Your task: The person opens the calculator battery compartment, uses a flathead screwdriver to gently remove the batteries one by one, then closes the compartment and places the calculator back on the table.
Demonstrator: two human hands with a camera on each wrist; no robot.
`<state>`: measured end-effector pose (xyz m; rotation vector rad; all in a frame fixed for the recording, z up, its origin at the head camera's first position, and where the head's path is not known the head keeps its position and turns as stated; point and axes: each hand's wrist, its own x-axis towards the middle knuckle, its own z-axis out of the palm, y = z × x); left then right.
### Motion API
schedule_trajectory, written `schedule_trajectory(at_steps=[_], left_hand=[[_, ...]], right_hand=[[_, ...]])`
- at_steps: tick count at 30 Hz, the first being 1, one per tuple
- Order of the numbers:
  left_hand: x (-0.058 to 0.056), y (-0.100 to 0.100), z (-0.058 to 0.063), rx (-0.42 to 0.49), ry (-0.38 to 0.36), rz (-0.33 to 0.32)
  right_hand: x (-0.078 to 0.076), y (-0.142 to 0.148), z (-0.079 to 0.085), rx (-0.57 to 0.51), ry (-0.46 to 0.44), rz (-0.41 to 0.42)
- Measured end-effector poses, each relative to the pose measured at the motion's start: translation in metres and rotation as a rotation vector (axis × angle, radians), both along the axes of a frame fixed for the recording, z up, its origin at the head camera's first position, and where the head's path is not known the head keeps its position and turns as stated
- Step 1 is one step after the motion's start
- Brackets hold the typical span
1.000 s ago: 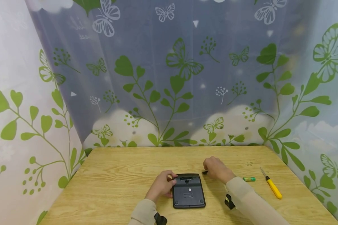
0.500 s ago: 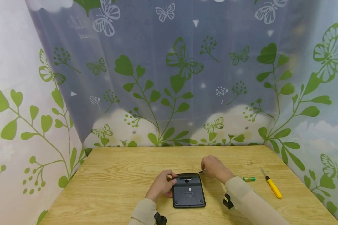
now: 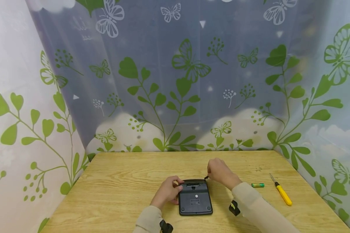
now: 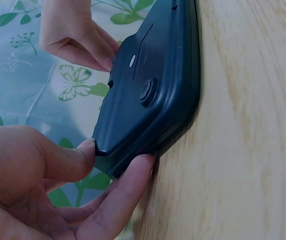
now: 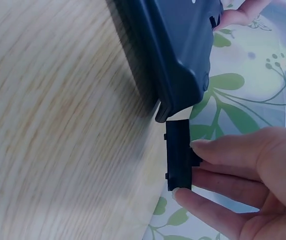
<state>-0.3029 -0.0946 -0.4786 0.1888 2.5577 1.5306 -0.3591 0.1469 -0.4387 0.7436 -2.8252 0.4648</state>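
A black calculator (image 3: 196, 202) lies face down on the table, its battery slot (image 3: 193, 185) uncovered near the far edge. My left hand (image 3: 167, 191) grips its far left corner, the thumb on the back and a finger along the side in the left wrist view. Just beyond the far right corner, my right hand (image 3: 220, 171) pinches a small black battery cover (image 5: 179, 155) between thumb and fingers. In the right wrist view that cover, with small tabs along one side, stands on edge close to the calculator's corner. Whether they touch I cannot tell.
A green battery (image 3: 258, 185) lies right of my right forearm. Further right is a screwdriver (image 3: 283, 194) with a yellow handle, its tip pointing away. Patterned curtains (image 3: 163, 97) enclose the wooden table (image 3: 119, 194) at the back and sides.
My right hand has moved slightly left and away with the battery cover, bringing it nearer the calculator's far right corner, and has turned the cover. My left hand and the calculator stay in place.
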Motion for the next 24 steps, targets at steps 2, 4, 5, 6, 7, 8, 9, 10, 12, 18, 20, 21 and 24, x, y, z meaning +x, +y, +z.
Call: schedule_trajectory(at_steps=[2,4,5,6,7,8,9,10,12,18,20,21,24], left_hand=[[0.0,0.0,0.0,0.002,-0.001,0.0],[0.0,0.0,-0.001,0.002,-0.001,0.0],[0.0,0.0,-0.001,0.002,-0.001,0.0],[0.0,0.0,-0.001,0.001,-0.003,0.001],[0.0,0.0,-0.001,0.0,-0.004,0.0],[-0.001,0.0,-0.001,-0.001,-0.004,0.0],[-0.001,0.0,-0.001,-0.001,-0.006,0.0],[-0.001,0.0,0.0,-0.002,-0.007,0.0],[-0.001,0.0,0.0,-0.003,-0.01,-0.002],[0.0,-0.001,0.002,-0.004,-0.018,-0.001],[0.0,-0.001,0.002,-0.003,-0.018,-0.001],[0.0,-0.001,0.002,-0.002,-0.02,-0.001],[0.0,-0.001,0.001,0.003,-0.013,0.0]], right_hand=[[0.0,-0.002,0.001,-0.006,-0.004,-0.018],[-0.001,-0.004,0.001,-0.007,-0.021,-0.036],[-0.001,-0.005,0.002,-0.005,-0.031,-0.042],[0.0,-0.006,0.002,-0.004,-0.031,-0.044],[0.0,-0.007,0.003,-0.004,-0.029,-0.044],[0.0,-0.007,0.004,-0.003,-0.022,-0.041],[0.001,-0.008,0.004,-0.002,-0.014,-0.033],[0.001,-0.01,0.005,-0.003,0.0,-0.023],[0.003,-0.012,0.006,-0.004,0.031,0.002],[0.009,-0.022,0.008,0.001,0.081,0.058],[0.01,-0.025,0.008,0.006,0.083,0.059],[0.011,-0.026,0.008,0.009,0.087,0.06],[0.011,-0.029,0.008,0.013,0.097,0.068]])
